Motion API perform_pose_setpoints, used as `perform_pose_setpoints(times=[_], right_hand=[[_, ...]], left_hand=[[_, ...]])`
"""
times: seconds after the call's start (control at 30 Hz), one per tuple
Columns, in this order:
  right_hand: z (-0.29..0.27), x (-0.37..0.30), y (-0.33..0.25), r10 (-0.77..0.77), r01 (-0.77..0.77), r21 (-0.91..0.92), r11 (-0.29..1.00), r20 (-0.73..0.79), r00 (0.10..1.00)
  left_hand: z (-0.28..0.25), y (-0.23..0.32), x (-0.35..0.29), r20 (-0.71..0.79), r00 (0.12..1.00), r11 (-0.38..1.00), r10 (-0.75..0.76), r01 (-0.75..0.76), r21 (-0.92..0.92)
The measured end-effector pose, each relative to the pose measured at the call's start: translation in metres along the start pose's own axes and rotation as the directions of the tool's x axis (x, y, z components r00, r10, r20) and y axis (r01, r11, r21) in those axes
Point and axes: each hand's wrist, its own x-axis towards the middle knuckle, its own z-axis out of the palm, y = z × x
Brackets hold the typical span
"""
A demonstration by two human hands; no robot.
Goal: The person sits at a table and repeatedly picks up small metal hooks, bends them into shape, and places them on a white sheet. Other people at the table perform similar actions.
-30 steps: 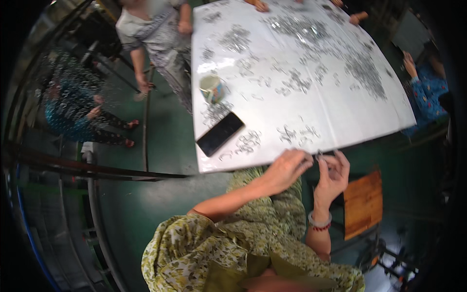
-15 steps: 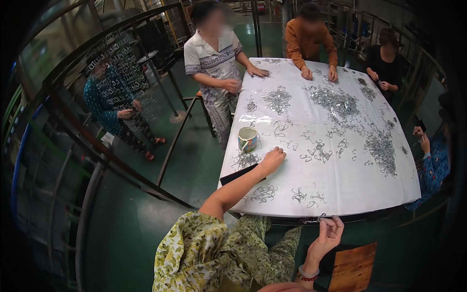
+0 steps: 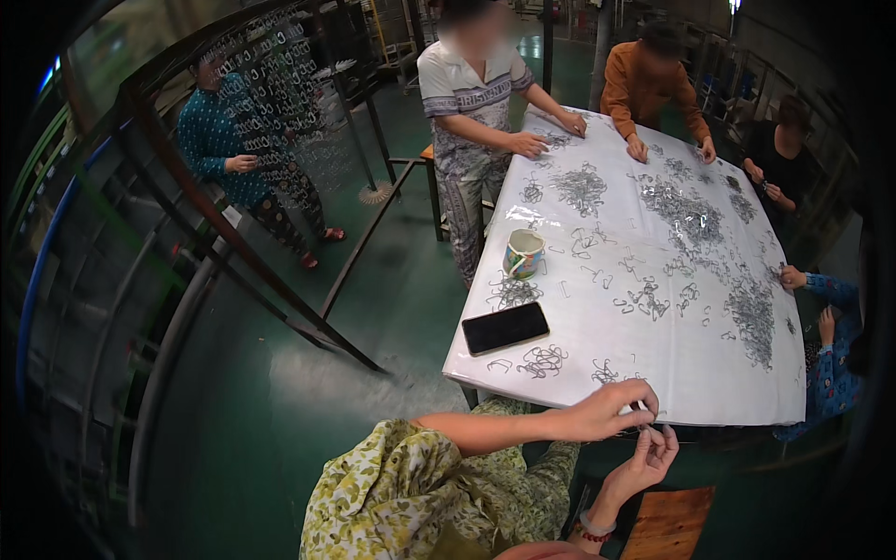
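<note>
wire hooks [image 3: 749, 317] on white table [image 3: 588, 331], left hand [image 3: 609, 412] near right hand [image 3: 646, 467]

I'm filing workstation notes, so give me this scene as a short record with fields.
Left hand: at the near edge of the table, fingers curled
Right hand: just below, fingertips raised toward the left's
Held piece: too small to tell
Table cover: white, strewn with thin metal hooks
Phone: black, lying flat between two hook clusters
Cup: patterned, upright, beyond the phone
Wooden panel: brown, right of the right wrist
</note>
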Motion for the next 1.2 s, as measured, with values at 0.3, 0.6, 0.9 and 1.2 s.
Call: perform_pose_setpoints(times=[0.3, 0.6, 0.9, 1.2], right_hand=[[0.002, -0.006, 0.007, -0.074, 0.075, -0.077, 0.994, 0.01, 0.997], [-0.019, 0.042, 0.021, -0.148, 0.163, -0.175, 0.971, 0.097, 0.984], [0.078, 0.215, 0.173, -0.203, 0.562, -0.702, 0.438, 0.531, 0.823], [0.072, 0.215, 0.174, -0.142, 0.501, -0.842, 0.198, 0.481, 0.865]], left_hand=[[0.006, -0.004, -0.003, -0.068, 0.997, 0.995, -0.033, 0.039, 0.093], [0.007, -0.008, -0.01, -0.016, 0.992, 0.99, -0.127, 0.126, -0.064], [-0.008, -0.018, -0.019, 0.075, 0.982, 0.984, -0.175, 0.176, -0.009], [-0.009, -0.016, -0.016, 0.009, 0.982, 0.982, -0.191, 0.191, 0.009]])
